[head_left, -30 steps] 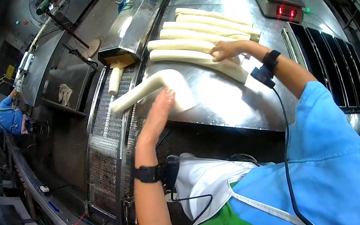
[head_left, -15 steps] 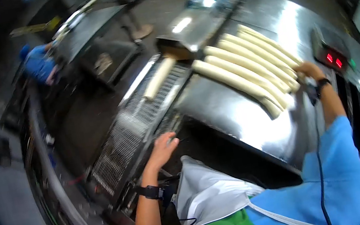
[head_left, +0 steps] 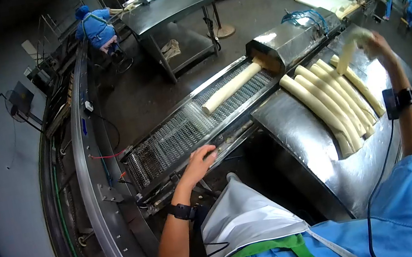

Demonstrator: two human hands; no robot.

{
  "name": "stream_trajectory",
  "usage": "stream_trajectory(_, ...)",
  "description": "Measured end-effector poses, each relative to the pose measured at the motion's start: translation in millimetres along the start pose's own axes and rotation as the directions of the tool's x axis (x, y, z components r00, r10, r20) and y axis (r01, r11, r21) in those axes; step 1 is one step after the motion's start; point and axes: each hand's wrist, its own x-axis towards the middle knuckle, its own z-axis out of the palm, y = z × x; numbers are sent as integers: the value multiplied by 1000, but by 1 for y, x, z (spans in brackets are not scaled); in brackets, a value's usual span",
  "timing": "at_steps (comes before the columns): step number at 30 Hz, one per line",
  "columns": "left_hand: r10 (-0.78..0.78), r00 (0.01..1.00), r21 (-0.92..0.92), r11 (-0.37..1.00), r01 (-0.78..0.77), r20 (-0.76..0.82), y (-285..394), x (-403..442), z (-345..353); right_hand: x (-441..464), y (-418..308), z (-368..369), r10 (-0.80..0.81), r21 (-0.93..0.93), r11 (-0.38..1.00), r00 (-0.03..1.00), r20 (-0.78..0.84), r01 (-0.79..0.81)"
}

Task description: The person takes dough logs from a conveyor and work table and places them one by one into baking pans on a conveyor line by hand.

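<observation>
Several long pale dough rolls [head_left: 318, 108] lie side by side on the steel table [head_left: 291, 138]. At the far end of the row, my right hand [head_left: 378, 46] is closed on a drooping pale dough piece [head_left: 349, 52], raised over the table. My left hand [head_left: 200, 165], empty with its fingers apart and slightly curled, is by the near edge of the mesh conveyor [head_left: 169, 140]. Another dough roll [head_left: 232, 88] lies on that conveyor, coming out of the opening of a metal housing [head_left: 284, 40].
A steel side table [head_left: 168, 9] with a cloth on its lower shelf stands beyond the conveyor. A person in blue [head_left: 95, 28] works at the upper left; other people are at the upper right. A curved metal rail [head_left: 83, 166] runs along the left.
The view has swung round. My left hand has left the bent roll and now is beside the conveyor. My right hand has moved to the row's far end and lifted a dough piece. The conveyor roll sticks out further.
</observation>
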Motion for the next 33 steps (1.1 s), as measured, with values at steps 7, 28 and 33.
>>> stream_trajectory(7,-13,997,-17,1000,11,-73,-19,-12,2,-81,-51,53,85,-100,991,996,10,-84)
stream_trajectory(28,67,977,92,995,-49,-201,-33,-7,12,-158,30,209,198,-926,265,925,324,268)
stream_trajectory(33,161,970,135,981,-137,-182,-27,8,10,-105,66,256,196,-811,239,792,578,533)
